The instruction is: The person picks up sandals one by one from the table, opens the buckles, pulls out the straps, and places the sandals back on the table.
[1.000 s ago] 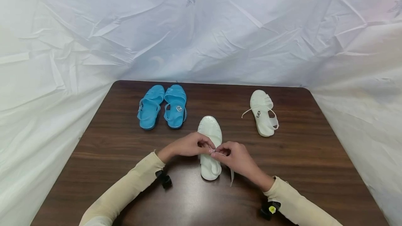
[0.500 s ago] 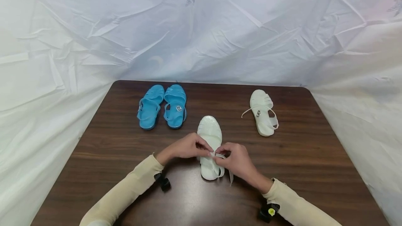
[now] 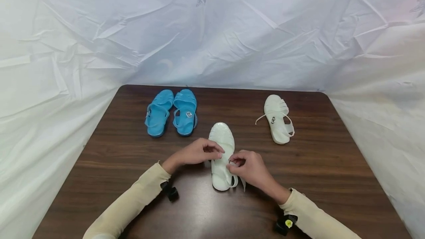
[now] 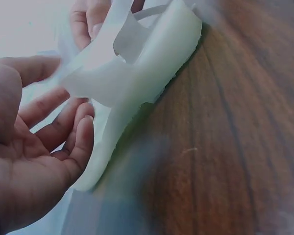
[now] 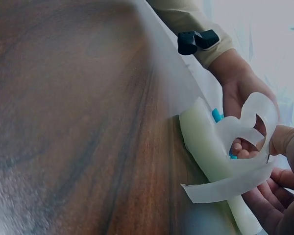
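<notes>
A white sandal (image 3: 221,135) lies at the middle of the table, toe pointing away. My right hand (image 3: 249,167) pinches its ankle strap (image 5: 272,115) between thumb and forefinger on the sandal's right side. The strap's heel part bows up in a loop, and a loose tail (image 5: 225,188) hangs out past the sole. Over the sandal's left side, my left hand (image 3: 199,152) has its thumb and forefinger apart with nothing between them. In the left wrist view its loosely bent fingers (image 4: 81,132) lie beside the sandal's side strap (image 4: 95,81).
A second white sandal (image 3: 277,121), its strap undone, lies at the back right. Two blue sandals (image 3: 158,115) stand side by side at the back left. White sheeting (image 3: 212,40) hangs behind the dark wood table (image 3: 116,180).
My hands' fingertips were together over the sandal. The left hand has come away from the strap, moving slightly left and back, while the right keeps its pinch and the heel loop has opened out rightward.
</notes>
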`<state>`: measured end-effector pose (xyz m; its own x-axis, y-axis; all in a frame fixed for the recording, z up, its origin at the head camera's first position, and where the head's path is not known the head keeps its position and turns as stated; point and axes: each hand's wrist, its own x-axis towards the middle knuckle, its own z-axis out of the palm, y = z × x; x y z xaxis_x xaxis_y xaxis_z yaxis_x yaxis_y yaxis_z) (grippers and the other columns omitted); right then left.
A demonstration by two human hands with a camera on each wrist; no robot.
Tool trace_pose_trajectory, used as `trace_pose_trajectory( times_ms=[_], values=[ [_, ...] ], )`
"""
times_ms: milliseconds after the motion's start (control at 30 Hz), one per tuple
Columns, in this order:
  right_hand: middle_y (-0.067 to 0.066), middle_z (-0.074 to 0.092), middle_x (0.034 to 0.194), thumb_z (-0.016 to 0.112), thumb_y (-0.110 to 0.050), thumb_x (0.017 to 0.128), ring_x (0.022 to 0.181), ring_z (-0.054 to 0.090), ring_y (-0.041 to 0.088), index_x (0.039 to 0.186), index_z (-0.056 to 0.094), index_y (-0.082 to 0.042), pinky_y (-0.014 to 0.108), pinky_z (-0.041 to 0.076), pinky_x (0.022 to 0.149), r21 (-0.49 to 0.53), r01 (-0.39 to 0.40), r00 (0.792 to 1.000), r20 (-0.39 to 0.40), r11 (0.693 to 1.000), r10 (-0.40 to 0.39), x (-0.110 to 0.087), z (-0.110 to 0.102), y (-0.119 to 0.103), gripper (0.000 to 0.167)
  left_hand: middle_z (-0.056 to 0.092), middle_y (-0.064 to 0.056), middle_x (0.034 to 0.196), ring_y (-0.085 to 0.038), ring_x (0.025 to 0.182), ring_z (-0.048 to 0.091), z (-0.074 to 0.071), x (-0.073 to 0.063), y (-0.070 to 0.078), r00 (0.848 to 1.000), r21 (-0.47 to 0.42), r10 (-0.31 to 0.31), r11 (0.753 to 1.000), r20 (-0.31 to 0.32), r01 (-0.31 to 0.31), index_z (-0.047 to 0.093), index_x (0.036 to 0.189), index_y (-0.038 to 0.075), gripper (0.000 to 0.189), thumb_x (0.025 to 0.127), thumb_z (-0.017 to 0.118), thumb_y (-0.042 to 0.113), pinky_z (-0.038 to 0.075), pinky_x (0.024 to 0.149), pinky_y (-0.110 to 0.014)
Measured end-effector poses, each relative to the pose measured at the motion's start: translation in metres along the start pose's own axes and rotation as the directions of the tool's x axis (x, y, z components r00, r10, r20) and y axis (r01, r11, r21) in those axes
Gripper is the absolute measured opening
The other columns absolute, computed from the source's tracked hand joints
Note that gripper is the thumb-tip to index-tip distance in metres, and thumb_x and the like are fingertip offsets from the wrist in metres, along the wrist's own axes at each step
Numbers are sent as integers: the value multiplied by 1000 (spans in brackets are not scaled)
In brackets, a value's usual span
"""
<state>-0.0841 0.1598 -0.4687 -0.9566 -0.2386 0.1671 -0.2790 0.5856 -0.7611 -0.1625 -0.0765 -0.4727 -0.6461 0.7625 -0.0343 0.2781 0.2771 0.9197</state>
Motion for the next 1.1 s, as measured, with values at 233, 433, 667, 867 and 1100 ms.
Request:
trace_pose_trajectory(
  times_ms=[233,433,667,867,1100],
  values=[
    [-10,64,76,82,-9,77,68,60,0,82,78,-16,21,53,62,-23,10,1000,10,1000,-10,-1,4,-1,10,76,12,91,-4,70,58,11,5,1,999,93,47,995,-13,-46,82,102,22,10,96,74,26,50,65,-22],
    [-7,60,75,81,-10,76,66,53,1,81,77,-17,20,50,60,-88,46,999,31,995,-43,-1,5,-1,10,76,15,88,-1,65,55,15,2,-1,999,100,22,995,-49,-17,82,97,24,6,93,77,24,49,61,-21],
    [-12,62,77,84,-11,78,70,58,1,83,79,-16,21,53,64,-52,20,1000,3,998,-20,-5,3,3,9,76,13,86,-3,67,57,15,-3,-8,997,85,-2,996,-83,9,83,98,20,8,92,79,22,50,62,-22],
    [-13,64,76,84,-11,78,69,59,-1,83,79,-17,20,53,64,-39,27,999,-20,999,-27,-5,3,4,9,78,6,92,-14,71,67,8,-11,-9,993,27,-17,999,-117,20,83,99,16,10,93,77,22,58,63,-30],
    [-12,66,76,83,-9,77,68,60,1,82,80,-16,20,52,64,-17,20,999,-28,1000,-21,-5,1,5,9,76,3,89,-13,78,69,-7,-16,-8,996,19,10,1000,-92,-8,79,98,12,9,96,73,19,58,71,-29]
  ],
)
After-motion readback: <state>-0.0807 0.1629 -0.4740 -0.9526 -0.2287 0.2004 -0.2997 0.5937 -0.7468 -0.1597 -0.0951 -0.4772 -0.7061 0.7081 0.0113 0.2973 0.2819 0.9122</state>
